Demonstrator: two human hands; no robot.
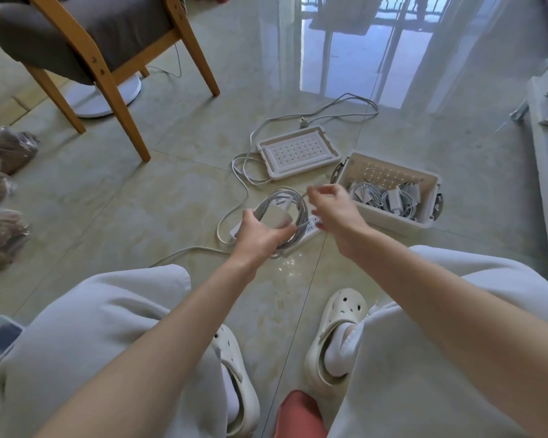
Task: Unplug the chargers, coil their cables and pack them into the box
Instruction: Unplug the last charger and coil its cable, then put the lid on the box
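Note:
My left hand (260,233) grips a white charger brick (274,216) with its grey-white cable wound in loops (299,203) around it. My right hand (332,207) pinches the loose end of that cable just right of the coil, its fingers blurred. Under both hands a white power strip (307,230) lies on the tiled floor, mostly hidden. The open white box (393,216) stands to the right, holding several coiled chargers (393,197).
The box's lid (298,153) lies upside down behind the strip. The strip's long cord (329,110) snakes across the floor. A wooden chair (108,58) and fan base (108,96) stand at back left, bags (7,153) at left. My knees and shoes fill the foreground.

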